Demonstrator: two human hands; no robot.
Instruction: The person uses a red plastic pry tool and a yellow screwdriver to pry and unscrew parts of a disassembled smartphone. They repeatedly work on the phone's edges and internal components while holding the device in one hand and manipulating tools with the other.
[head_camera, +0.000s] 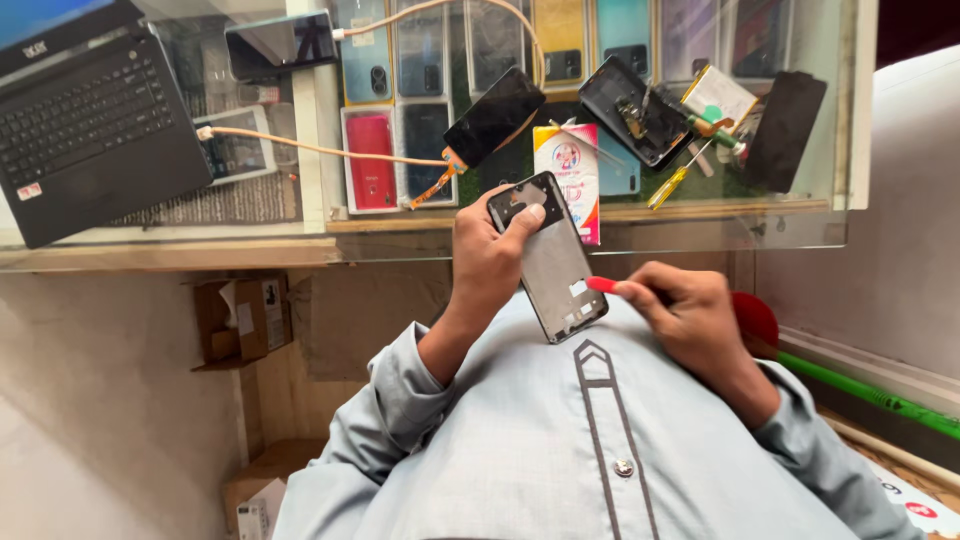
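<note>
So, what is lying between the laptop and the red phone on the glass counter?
In the head view, between the laptop and the red phone lies a white-framed phone face up, with an orange cable plugged into it.

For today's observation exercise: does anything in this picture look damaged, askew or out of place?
Yes. The left hand holds a phone frame stripped of screen and back. On the glass counter, an opened phone lies askew with its insides exposed, beside scattered screwdrivers.
</note>
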